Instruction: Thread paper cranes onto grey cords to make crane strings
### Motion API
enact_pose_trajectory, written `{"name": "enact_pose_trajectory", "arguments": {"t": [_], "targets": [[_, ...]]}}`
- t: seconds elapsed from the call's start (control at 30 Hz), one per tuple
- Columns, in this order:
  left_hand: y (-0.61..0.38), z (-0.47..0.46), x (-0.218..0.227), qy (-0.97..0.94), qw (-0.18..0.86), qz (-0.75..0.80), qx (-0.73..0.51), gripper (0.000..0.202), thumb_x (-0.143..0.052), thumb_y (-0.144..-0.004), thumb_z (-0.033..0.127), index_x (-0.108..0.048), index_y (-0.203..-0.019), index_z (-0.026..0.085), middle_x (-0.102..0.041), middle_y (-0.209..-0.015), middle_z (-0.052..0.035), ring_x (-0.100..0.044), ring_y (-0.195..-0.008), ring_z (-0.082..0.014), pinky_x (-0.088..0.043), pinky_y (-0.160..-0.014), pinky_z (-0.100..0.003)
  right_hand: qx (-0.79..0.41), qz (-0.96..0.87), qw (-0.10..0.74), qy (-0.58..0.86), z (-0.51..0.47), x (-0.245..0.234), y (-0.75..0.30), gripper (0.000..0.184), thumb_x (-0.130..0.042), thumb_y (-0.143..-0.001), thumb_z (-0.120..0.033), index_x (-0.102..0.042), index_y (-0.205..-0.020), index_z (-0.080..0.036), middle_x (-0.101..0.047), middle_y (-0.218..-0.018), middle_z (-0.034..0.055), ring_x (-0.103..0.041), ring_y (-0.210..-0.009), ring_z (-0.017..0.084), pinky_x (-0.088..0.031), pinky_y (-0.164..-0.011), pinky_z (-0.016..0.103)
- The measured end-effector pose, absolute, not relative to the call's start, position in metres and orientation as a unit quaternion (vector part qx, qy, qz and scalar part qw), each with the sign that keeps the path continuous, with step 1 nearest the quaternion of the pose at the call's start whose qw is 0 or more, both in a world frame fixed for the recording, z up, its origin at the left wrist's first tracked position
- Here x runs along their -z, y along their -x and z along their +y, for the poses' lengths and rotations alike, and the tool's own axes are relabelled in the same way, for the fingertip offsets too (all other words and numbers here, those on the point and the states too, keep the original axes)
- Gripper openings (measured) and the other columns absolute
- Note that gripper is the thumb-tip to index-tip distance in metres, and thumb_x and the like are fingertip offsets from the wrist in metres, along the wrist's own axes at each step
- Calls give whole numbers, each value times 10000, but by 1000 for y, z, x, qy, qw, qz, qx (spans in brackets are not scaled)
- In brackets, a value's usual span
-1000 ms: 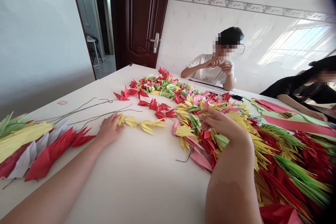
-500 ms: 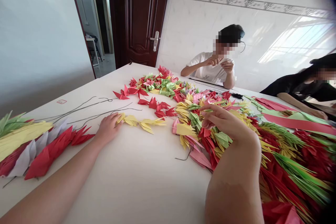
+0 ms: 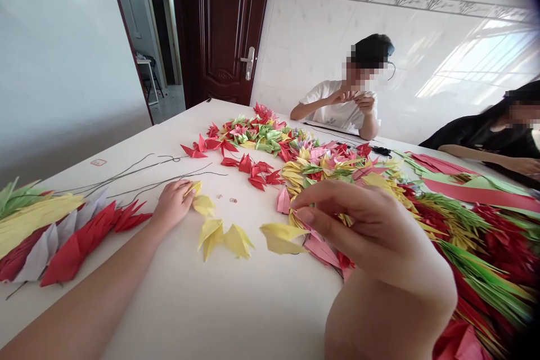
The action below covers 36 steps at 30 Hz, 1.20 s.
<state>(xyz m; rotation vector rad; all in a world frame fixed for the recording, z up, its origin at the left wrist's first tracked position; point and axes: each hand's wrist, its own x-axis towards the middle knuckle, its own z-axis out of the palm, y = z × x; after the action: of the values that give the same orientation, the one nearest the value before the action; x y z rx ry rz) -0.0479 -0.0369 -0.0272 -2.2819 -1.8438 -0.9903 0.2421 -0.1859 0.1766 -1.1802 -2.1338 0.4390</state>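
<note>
Yellow folded-paper cranes [image 3: 211,236] trail across the white table between my hands. At the left of that row, my left hand [image 3: 174,202] has its fingers closed around the end paper crane [image 3: 194,188]. My right hand [image 3: 379,236] is nearer to me, thumb and forefinger pinched together. Just below those fingertips is another yellow paper crane [image 3: 282,238]; anything thin between the fingers is too small to make out. Beside my left forearm lie strung folded papers in red [image 3: 82,242], lilac and yellow.
A large heap of coloured paper cranes [image 3: 270,138] spreads from the table's middle to the right. Dark strings [image 3: 126,174] lie behind my left hand. Across the table sits a person in white [image 3: 337,107]; another in black [image 3: 472,124] is at the right, near red paper strips [image 3: 481,194].
My right hand has come closer to me from over the heap, and a yellow crane now shows below its fingertips. The yellow row is spread out nearer to me. My left hand stays put.
</note>
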Motion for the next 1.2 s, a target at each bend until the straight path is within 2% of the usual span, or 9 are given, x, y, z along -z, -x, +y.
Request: {"name": "enact_pose_trajectory", "arguments": {"t": [0.2,0.33,0.43,0.5,0.57,0.63,0.83,1.03,1.2], "targets": [[46,-40,23,741,20,-600,299,448,-291,-853,391,-633,-1052,181,-593,-1114,-91,-479,-1084,-241,-353,-977,-365,-196,-874,208,392,-183,-171,-226,218,-501,-815,-362,-587,-959,-223,-483,-458,-53,-410,-403,74,-318,-450,200],[42,-44,19,738,46,-617,269,429,-293,-855,378,-634,-1066,225,-607,-1040,-65,-490,-1018,-245,-362,-944,-383,-248,-918,127,284,-184,-163,-201,254,-582,-766,-390,-608,-960,-228,-478,-474,-59,-441,-450,74,-298,-461,193],[40,-44,19,732,58,-629,254,417,-306,-851,374,-646,-1051,241,-605,-992,-64,-506,-952,-243,-381,-907,-377,-271,-915,112,276,-173,-156,-192,245,-606,-750,-367,-611,-946,-220,-471,-486,-66,-431,-462,66,-289,-466,182],[40,-44,19,739,49,-624,250,426,-297,-853,375,-651,-1044,235,-599,-972,-69,-522,-928,-236,-394,-885,-356,-303,-900,128,287,-157,-151,-196,252,-600,-753,-349,-597,-964,-211,-529,-559,-56,-408,-458,52,-301,-474,177],[39,-42,18,747,23,-616,247,450,-274,-860,367,-641,-1061,204,-596,-969,-80,-540,-930,-223,-403,-873,-327,-342,-878,163,292,-138,-145,-206,285,-593,-750,-348,-573,-997,-208,-608,-753,-21,-378,-462,38,-316,-479,183],[37,-39,16,739,-13,-628,242,464,-257,-864,352,-626,-1076,170,-599,-981,-89,-554,-936,-207,-414,-853,-300,-368,-843,204,334,-117,-134,-218,281,-559,-765,-365,-563,-996,-205,-602,-886,8,-380,-491,41,-327,-493,196],[11,-28,3,711,-42,-664,228,450,-245,-870,356,-654,-948,183,-631,-961,-93,-586,-879,-226,-446,-700,-317,-271,-733,299,548,-64,-64,-218,208,-548,-745,-400,-573,-819,-207,-582,-836,26,-471,-642,120,-355,-599,262],[-28,-29,-2,790,8,-546,280,376,-324,-867,340,-663,-938,194,-664,-946,-86,-572,-923,-246,-386,-835,-378,-342,-650,413,538,-47,-3,-182,259,-512,-753,-437,-508,-869,-206,-568,-893,26,-452,-564,98,-351,-535,251],[-25,-25,-2,768,-111,-497,389,398,-342,-855,414,-667,-855,184,-691,-855,-67,-608,-827,-206,-435,-765,-291,-431,-621,431,494,-45,-2,-182,363,-549,-721,-488,-481,-949,-214,-540,-993,27,-425,-560,68,-360,-518,228]]}}
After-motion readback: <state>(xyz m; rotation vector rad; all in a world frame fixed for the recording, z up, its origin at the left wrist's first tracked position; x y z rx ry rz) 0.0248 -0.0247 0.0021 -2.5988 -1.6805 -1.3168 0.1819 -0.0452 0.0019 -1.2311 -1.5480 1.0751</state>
